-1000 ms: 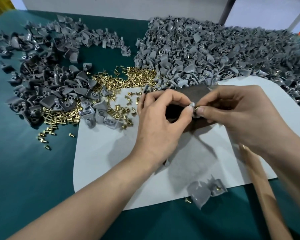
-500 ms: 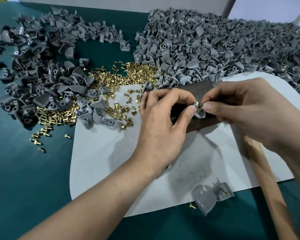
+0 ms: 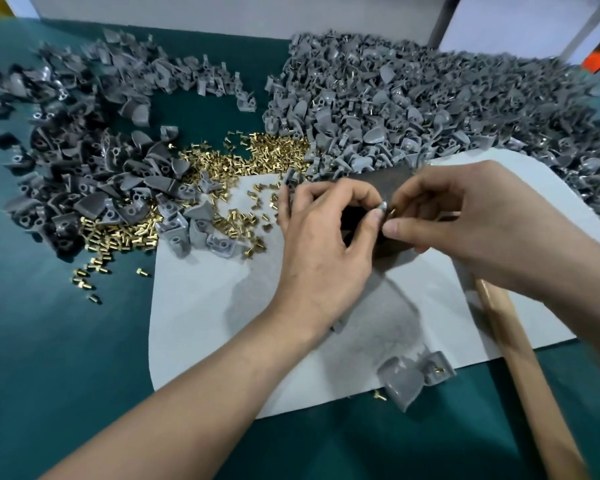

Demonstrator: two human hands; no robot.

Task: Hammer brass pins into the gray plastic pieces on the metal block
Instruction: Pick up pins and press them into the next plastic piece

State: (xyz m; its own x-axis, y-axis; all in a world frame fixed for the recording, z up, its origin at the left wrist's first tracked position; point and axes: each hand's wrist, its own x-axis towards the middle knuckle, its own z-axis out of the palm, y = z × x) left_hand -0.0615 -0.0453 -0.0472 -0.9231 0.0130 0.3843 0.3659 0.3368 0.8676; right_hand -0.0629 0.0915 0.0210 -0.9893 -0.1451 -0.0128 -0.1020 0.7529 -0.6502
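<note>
A small gray plastic piece (image 3: 382, 205) sits pinched between the fingertips of both hands, right over the dark metal block (image 3: 392, 237) at the middle of the white mat (image 3: 201, 306). The left hand (image 3: 321, 251) closes thumb and forefinger on it; the right hand (image 3: 465, 223) is pinched against the same spot, probably seating a brass pin, though the pin itself is too small and hidden to make out.

The risk I see: a pin set crooked, or the piece slipping off the block, so a blow would bend the pin or catch a fingertip. The hammer handle (image 3: 527, 375) lies under the right forearm, not gripped, so the right hand must let go to take it.

Loose brass pins (image 3: 243, 161) lie just left of the block, with heaps of gray pieces (image 3: 413, 109) crowding the desk (image 3: 49, 341) behind. One pinned piece (image 3: 413, 375) rests at the mat's near edge.
</note>
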